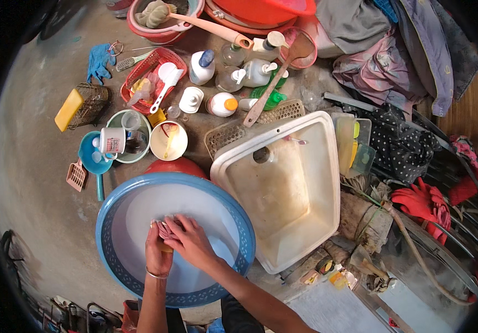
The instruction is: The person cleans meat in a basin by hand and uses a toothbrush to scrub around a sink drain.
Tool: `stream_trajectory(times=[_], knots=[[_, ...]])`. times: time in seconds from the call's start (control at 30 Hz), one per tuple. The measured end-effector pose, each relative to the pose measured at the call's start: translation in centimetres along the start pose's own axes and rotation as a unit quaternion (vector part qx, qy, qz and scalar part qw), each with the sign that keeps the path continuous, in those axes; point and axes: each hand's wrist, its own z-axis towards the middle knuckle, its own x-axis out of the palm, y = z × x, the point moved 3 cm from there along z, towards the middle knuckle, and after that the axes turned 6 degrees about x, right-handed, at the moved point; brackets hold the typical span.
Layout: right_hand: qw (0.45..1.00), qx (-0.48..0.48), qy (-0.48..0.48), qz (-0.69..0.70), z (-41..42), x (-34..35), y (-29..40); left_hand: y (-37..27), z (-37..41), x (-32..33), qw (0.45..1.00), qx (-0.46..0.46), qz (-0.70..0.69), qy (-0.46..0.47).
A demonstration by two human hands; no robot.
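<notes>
Both hands are close together over a blue plastic basin (118, 287) of cloudy, whitish water. My left hand (157, 254), a bangle at its wrist, grips a small pinkish, striped cloth (165, 230) from the left. Across the same cloth lie the bent fingers of my right hand (191, 239), pressing it against the left palm. A bit of something yellow (166, 248) shows between the hands; what it is cannot be made out. Most of the cloth is hidden by the fingers.
A tilted white sink (280, 191) stands right of the basin. Beyond are a white tub (176, 145), a pale green bowl (144, 156), a turquoise dipper (100, 187), a red basket (139, 66) with a brush, and several bottles (222, 104). Red gloves (416, 202) hang far right.
</notes>
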Motion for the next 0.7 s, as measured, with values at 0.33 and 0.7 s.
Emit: stream_trajectory(times=[0.33, 0.7], knots=[[0.947, 0.202, -0.048, 0.244, -0.8, -0.1, -1.2, -0.8, -0.5, -3.3, 0.996, 0.043, 0.071, -0.043], [0.985, 0.158, 0.01, 0.075, -0.1, 3.8, 2.1, -0.6, -1.5, 0.4, 0.997, -0.018, -0.045, 0.061]])
